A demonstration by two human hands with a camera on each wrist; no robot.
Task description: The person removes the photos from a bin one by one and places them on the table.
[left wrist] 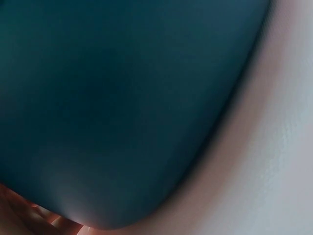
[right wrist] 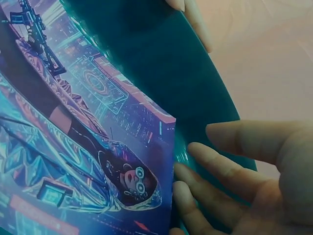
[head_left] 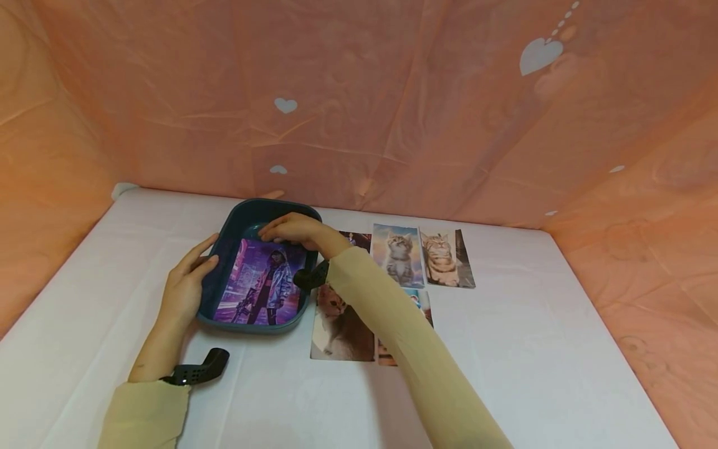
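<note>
Purple photo in teal tray: thin, light, bendy, glossy; take by edge. Right hand spread at top edge; left hand relaxed against tray wall, probably steadying.

No words, numbers or brand names can be read anywhere here. The purple photo in the tray carries small glowing neon marks around the hooded figure, but they are too blurred to make out as letters. The cat photos bear no writing, and the pink sheet shows only white hearts.
</note>
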